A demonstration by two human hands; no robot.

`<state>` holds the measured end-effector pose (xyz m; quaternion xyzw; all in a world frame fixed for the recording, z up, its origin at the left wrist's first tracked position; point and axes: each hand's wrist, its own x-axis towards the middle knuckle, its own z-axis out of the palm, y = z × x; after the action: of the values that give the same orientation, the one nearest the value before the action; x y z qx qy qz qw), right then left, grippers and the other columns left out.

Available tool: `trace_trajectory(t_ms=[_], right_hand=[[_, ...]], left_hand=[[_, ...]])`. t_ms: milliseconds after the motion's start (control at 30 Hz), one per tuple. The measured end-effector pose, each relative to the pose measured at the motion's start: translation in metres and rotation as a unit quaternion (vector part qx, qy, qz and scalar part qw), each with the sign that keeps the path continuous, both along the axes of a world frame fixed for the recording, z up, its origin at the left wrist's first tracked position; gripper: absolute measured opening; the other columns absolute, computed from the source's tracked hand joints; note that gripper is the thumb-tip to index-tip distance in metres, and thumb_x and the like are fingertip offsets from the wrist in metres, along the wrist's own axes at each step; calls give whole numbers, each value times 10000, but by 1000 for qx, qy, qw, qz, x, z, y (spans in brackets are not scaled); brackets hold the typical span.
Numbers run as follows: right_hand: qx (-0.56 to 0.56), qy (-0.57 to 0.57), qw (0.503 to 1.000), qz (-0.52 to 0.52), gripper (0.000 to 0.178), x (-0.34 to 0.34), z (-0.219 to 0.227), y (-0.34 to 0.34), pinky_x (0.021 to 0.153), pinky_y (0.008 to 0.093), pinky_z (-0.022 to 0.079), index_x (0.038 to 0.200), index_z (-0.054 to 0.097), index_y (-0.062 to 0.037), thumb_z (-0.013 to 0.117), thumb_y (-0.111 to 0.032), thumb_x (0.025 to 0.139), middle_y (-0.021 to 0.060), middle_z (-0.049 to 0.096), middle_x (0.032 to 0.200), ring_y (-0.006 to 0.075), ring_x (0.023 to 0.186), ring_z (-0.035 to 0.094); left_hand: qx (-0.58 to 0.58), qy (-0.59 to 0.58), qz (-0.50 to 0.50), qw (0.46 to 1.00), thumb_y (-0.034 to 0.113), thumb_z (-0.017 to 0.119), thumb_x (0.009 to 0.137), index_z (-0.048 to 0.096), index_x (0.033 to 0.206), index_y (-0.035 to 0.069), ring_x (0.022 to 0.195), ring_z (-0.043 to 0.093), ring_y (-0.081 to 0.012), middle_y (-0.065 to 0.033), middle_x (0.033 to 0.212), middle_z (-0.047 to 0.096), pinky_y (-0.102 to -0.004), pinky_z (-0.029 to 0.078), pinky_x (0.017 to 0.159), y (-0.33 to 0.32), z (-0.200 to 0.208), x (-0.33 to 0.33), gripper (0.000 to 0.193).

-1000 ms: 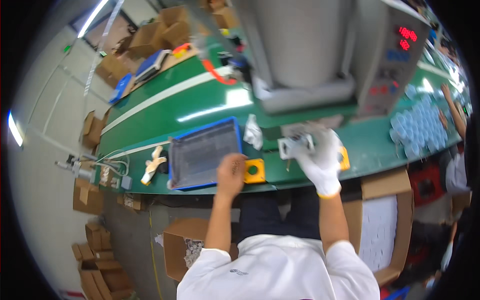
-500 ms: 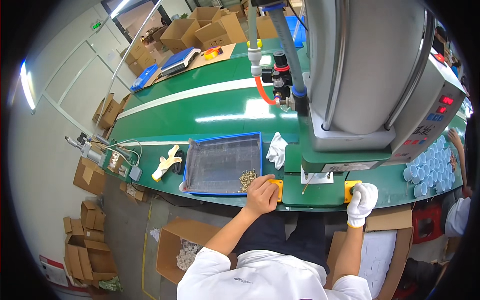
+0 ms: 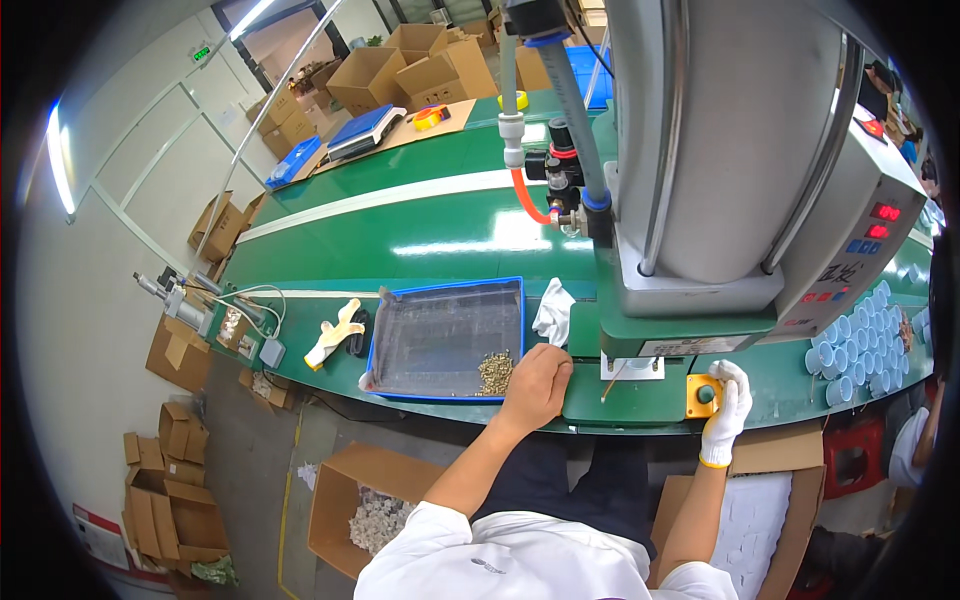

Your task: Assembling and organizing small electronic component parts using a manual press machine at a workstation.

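My bare left hand [image 3: 538, 385] is closed with curled fingers at the table's front edge, beside the blue-rimmed tray [image 3: 440, 340]. It covers the spot of the left yellow button box, and anything inside the fingers is hidden. Small brass-coloured parts [image 3: 496, 373] lie heaped in the tray's near right corner. In a white knit glove, my right hand [image 3: 730, 408] is open, fingers extended, at the right side of a yellow button box [image 3: 700, 408] whose dark green button shows. Between the hands, a white metal plate [image 3: 632, 369] sits under the press [image 3: 700, 290].
Pale blue cups [image 3: 858, 345] crowd the table at right. A white cloth [image 3: 553, 312] and a spare glove [image 3: 335, 333] lie near the tray. Open cardboard boxes [image 3: 370, 510] stand below the table edge. Another person's arm [image 3: 932, 425] shows at far right.
My right hand has lifted off the button and opened, uncovering it. The left hand has shifted slightly right, over the yellow box that showed beside it. The view has tilted slightly.
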<state>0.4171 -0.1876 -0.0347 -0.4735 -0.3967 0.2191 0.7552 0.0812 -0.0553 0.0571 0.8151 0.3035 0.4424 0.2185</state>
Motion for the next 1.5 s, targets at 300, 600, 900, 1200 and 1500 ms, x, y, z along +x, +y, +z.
trace_trajectory(t_ms=[300,600,900,1200,1500], right_hand=[[-22,-22,999,-18,362,1,-3,-2,1100,393,531,1352,673,58,574,-211,1131,144,737,1245,232,1156,703],[-23,-19,999,-26,307,-1,1,-1,1076,374,537,1325,690,49,599,-138,1100,136,750,1209,220,1127,712],[-23,-29,999,-19,273,-2,7,-1,1059,368,544,1292,699,48,585,-86,1084,135,755,1185,209,1095,713],[-23,-19,999,-17,265,0,4,-1,1053,363,544,1275,702,50,570,-43,1065,131,756,1180,204,1088,716],[-23,-12,1000,-10,278,-3,9,-3,1053,357,542,1277,700,49,550,-12,1051,128,755,1174,196,1086,715]], left_hand=[[12,58,10,998,62,722,1009,669,1017,-9,997,653,-374,-140,1026,677,-468,542,854,3,4,7,89],[-13,9,2,1000,20,758,972,706,1057,-7,977,707,-356,-130,1027,721,-443,577,845,0,0,7,103],[-26,-28,-48,998,-17,781,940,742,1085,-7,939,753,-346,-132,1047,762,-393,606,836,0,41,22,150],[-92,39,-109,989,106,816,908,729,1210,35,1028,732,-429,-162,1108,766,-477,593,901,26,88,66,323],[72,77,-143,984,155,879,843,755,1238,61,1053,743,-386,-151,1147,774,-439,607,915,50,77,81,425]])
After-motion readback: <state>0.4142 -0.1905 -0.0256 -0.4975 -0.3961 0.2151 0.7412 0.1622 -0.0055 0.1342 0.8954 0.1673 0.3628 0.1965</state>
